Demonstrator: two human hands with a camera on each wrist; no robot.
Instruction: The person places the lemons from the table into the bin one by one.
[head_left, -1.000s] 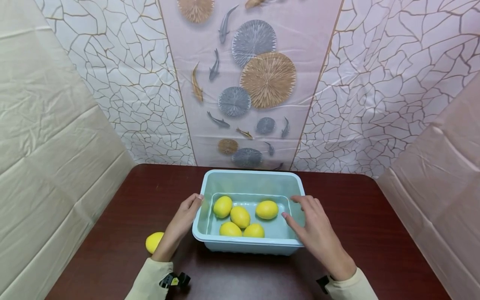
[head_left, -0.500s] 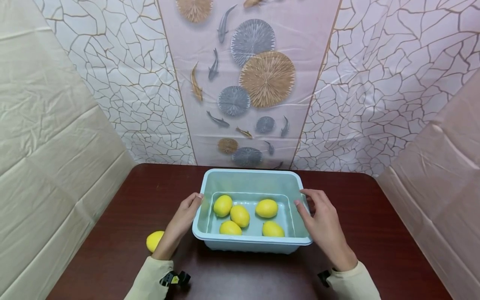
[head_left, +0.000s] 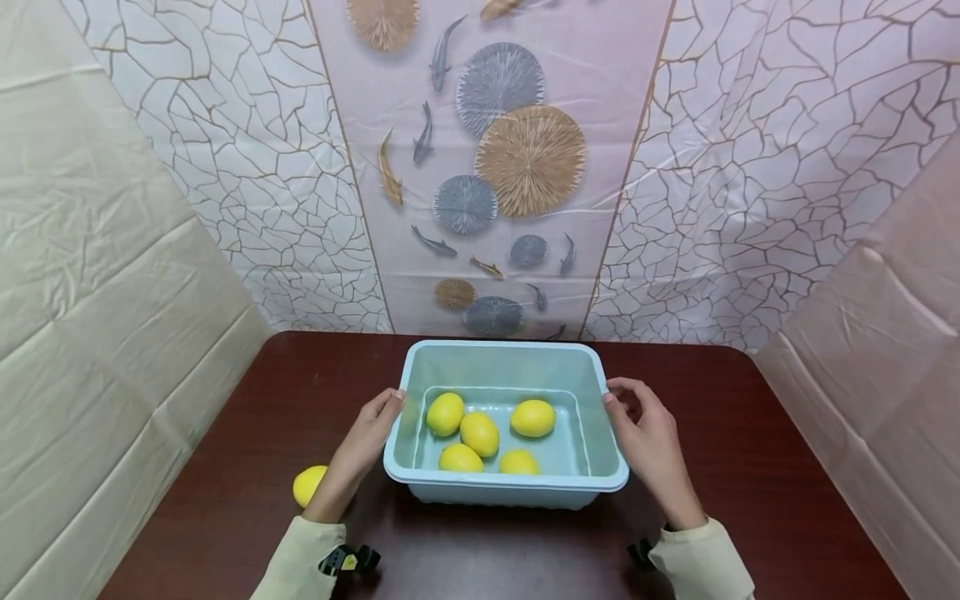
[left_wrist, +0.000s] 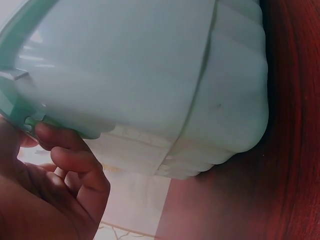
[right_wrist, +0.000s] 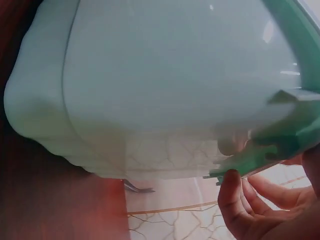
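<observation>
A pale blue-green plastic basin (head_left: pixel 510 482) stands on the dark wooden table with several yellow lemons inside. Three of them, including this lemon (head_left: pixel 480 434), sit close together on the left; another lemon (head_left: pixel 533 418) lies right of centre, and one more lemon (head_left: pixel 519 462) is partly hidden by the front wall. My left hand (head_left: pixel 369 435) pinches the basin's left rim, thumb on top and fingers curled beneath, as the left wrist view shows. On the opposite side my right hand (head_left: pixel 651 437) holds the right rim, its fingers (right_wrist: pixel 230 197) bent under the edge.
Outside the basin, a single lemon (head_left: pixel 308 485) lies on the table (head_left: pixel 247 467), partly behind my left forearm. A patterned cloth (head_left: pixel 495 250) hangs at the table's back edge, and beige cloth walls stand on both sides.
My right hand has moved from over the basin's inside to its right rim and now grips it. The front-right lemon rolled right, then back left. The left hand has kept its hold.
</observation>
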